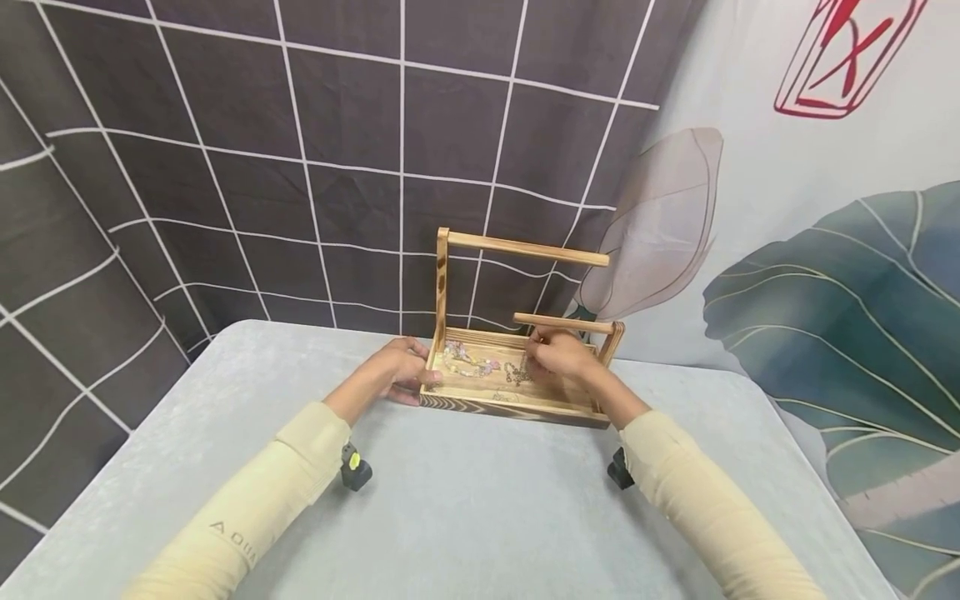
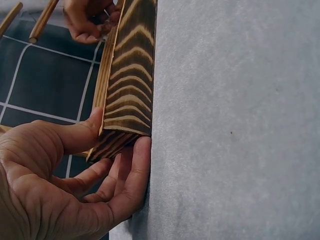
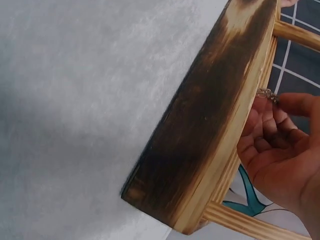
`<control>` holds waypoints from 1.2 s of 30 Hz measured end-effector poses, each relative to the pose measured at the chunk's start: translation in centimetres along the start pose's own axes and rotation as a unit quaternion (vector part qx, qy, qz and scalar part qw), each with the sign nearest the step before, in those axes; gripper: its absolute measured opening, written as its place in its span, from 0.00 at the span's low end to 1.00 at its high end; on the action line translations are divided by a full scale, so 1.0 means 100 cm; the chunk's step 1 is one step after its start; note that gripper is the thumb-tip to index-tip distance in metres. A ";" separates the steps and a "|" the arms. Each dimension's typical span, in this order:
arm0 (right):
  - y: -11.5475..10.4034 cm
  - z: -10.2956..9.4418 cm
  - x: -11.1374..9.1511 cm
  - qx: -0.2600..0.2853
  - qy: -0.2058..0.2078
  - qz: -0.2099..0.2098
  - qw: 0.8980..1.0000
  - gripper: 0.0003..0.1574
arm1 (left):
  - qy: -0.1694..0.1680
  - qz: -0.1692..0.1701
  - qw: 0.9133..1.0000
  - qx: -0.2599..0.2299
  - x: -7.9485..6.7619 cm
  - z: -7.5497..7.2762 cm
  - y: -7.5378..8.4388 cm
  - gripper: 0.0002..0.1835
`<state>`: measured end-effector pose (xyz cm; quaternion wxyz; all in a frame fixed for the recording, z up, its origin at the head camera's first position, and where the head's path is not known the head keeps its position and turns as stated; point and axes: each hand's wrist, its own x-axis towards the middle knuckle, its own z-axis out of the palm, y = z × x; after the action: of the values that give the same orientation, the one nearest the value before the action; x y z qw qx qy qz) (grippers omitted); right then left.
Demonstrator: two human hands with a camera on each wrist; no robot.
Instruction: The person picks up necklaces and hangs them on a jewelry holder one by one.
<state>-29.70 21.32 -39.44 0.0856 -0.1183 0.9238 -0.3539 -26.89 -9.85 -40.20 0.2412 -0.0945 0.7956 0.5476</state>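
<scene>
Fingers of the right hand [image 1: 557, 353] pinch part of a thin chain [image 1: 517, 373]; the rest lies in the tray [image 1: 517, 409]. I think the chain is light, floppy and could tangle, so one end looks best to hold. The left hand [image 1: 401, 367] grips the tray's stiff end, thumb at the rim. Both arms reach forward.

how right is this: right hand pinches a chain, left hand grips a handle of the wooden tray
Not quite: the left wrist view shows the left hand gripping the wooden tray by its end, not a handle. The right hand does pinch a chain.
</scene>
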 end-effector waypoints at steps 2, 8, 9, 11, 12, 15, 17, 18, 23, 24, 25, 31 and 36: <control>0.002 -0.002 0.000 -0.017 -0.005 -0.012 1.000 0.14 | -0.001 -0.002 1.000 -0.001 0.000 0.000 0.000 0.30; 0.007 -0.010 -0.004 -0.093 -0.030 0.001 0.995 0.20 | -0.005 -0.002 1.000 0.000 0.000 0.001 0.000 0.31; 0.007 -0.012 -0.006 -0.107 -0.032 0.006 0.994 0.20 | -0.005 -0.003 1.000 0.001 0.000 0.001 0.000 0.31; 0.006 -0.015 -0.008 -0.139 -0.034 0.010 0.990 0.19 | -0.005 -0.003 1.000 0.001 0.000 0.001 0.000 0.31; 0.005 -0.015 -0.009 -0.154 -0.036 0.013 0.987 0.18 | -0.005 -0.004 1.000 0.001 0.001 0.001 0.000 0.31; 0.004 -0.017 -0.009 -0.201 -0.054 0.010 0.978 0.13 | -0.006 -0.007 1.000 -0.002 0.003 0.001 0.000 0.30; 0.006 -0.017 -0.006 -0.234 -0.067 0.002 0.970 0.11 | -0.007 -0.008 1.000 -0.003 0.003 0.001 0.000 0.30; 0.010 -0.016 -0.002 -0.254 -0.067 -0.003 0.965 0.09 | -0.007 -0.008 1.000 -0.003 0.003 0.001 0.000 0.30; 0.048 -0.011 0.026 -0.289 -0.066 -0.028 0.955 0.07 | -0.007 -0.006 1.000 -0.004 0.003 0.001 0.001 0.30; 0.054 -0.010 0.030 -0.279 -0.067 -0.025 0.958 0.07 | -0.007 -0.005 1.000 -0.004 0.002 0.001 0.001 0.30; 0.056 -0.010 0.032 -0.264 -0.076 -0.023 0.961 0.09 | -0.006 -0.004 1.000 -0.004 0.002 0.001 0.001 0.30; 0.029 -0.011 0.011 -0.138 -0.063 -0.009 0.988 0.27 | -0.005 -0.003 1.000 -0.002 0.001 0.001 0.000 0.29; 0.003 -0.007 -0.010 0.072 -0.024 0.005 0.997 0.22 | -0.004 0.000 1.000 0.000 0.001 0.001 -0.001 0.29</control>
<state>-28.95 22.24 -39.03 0.1176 -0.1159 0.8944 -0.4158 -26.92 -9.78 -40.39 0.2440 -0.0926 0.7946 0.5482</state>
